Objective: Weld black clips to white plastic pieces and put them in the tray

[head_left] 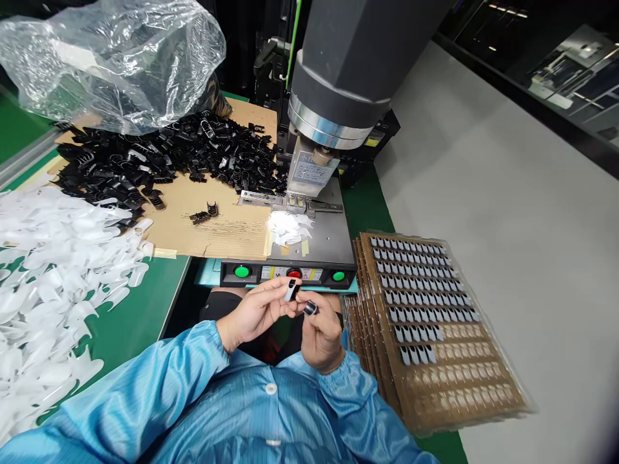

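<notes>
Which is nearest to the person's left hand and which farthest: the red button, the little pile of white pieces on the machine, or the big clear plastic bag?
From the left hand:
1. Red button, just above it on the machine's front panel.
2. Pile of white pieces, farther up on the machine's plate.
3. Clear plastic bag, far off at the upper left.

The left hand (pixel 251 314) pinched a small black-and-white part (pixel 291 290) in its fingers (pixel 280 295); the right hand (pixel 322 332) held a dark piece (pixel 310 308) just below. Beyond the fingers sat the press's button panel (pixel 289 273); right of them, a brown tray stack (pixel 464 380).
</notes>
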A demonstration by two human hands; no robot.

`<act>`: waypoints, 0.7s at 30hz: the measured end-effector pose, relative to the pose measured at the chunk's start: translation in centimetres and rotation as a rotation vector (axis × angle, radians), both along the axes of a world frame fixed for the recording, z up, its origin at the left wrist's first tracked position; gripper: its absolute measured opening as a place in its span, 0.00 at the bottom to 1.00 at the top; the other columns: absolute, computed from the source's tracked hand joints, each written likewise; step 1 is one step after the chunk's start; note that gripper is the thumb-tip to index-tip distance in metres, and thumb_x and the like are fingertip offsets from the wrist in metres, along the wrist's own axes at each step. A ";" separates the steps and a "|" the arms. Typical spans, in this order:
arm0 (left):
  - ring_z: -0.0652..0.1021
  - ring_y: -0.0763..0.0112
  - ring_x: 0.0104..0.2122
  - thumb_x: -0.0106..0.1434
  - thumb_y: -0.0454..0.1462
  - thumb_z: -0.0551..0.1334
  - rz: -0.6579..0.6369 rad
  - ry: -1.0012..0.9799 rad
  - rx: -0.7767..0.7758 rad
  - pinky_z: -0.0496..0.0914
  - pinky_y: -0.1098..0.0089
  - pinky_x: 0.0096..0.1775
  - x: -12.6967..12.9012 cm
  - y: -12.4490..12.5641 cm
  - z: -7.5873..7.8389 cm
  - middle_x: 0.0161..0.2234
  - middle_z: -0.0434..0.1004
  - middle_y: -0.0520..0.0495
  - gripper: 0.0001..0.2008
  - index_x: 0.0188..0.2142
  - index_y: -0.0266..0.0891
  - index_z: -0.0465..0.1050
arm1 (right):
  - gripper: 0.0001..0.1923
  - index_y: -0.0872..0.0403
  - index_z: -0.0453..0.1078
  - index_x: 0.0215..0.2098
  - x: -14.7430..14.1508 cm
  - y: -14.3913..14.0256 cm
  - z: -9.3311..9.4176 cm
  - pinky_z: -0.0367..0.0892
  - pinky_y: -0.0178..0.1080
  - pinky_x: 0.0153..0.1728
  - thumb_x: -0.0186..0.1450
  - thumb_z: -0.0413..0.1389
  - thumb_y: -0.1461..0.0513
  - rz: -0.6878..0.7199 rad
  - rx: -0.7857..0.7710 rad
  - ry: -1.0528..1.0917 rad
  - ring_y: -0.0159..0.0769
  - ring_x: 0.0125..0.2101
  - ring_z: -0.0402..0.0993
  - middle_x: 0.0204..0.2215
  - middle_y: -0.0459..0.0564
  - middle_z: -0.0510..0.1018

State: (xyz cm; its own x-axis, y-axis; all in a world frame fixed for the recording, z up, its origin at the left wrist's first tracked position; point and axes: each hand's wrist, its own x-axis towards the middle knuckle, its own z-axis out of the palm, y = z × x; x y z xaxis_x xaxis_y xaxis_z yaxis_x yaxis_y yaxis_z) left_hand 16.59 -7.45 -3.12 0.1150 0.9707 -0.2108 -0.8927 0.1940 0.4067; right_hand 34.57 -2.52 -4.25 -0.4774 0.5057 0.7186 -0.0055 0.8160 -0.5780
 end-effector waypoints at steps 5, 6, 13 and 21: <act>0.83 0.69 0.34 0.71 0.34 0.66 0.007 0.002 0.006 0.79 0.71 0.39 0.0 0.0 0.1 0.37 0.82 0.42 0.13 0.53 0.32 0.79 | 0.17 0.44 0.60 0.56 0.0 0.0 -0.2 0.84 0.52 0.46 0.74 0.51 0.69 -0.021 0.004 -0.007 0.44 0.54 0.82 0.62 0.58 0.75; 0.83 0.69 0.34 0.71 0.34 0.66 0.008 0.005 0.008 0.79 0.71 0.39 0.0 0.1 0.2 0.37 0.82 0.42 0.13 0.53 0.32 0.79 | 0.16 0.44 0.60 0.55 0.0 -0.1 -0.2 0.84 0.52 0.46 0.74 0.52 0.69 -0.021 -0.004 -0.005 0.44 0.54 0.82 0.62 0.58 0.75; 0.83 0.69 0.36 0.70 0.35 0.68 0.015 0.041 -0.017 0.80 0.70 0.41 0.1 0.1 0.0 0.39 0.82 0.42 0.13 0.52 0.33 0.78 | 0.20 0.46 0.56 0.61 -0.6 0.0 0.4 0.82 0.51 0.47 0.74 0.50 0.69 -0.060 -0.216 0.018 0.43 0.52 0.80 0.56 0.59 0.76; 0.85 0.67 0.41 0.66 0.38 0.74 0.105 0.165 -0.051 0.79 0.68 0.47 0.7 0.2 0.0 0.39 0.81 0.47 0.13 0.47 0.39 0.77 | 0.18 0.50 0.65 0.57 -1.9 0.6 2.0 0.77 0.48 0.46 0.69 0.59 0.62 -0.281 -0.175 -0.344 0.44 0.45 0.76 0.47 0.55 0.75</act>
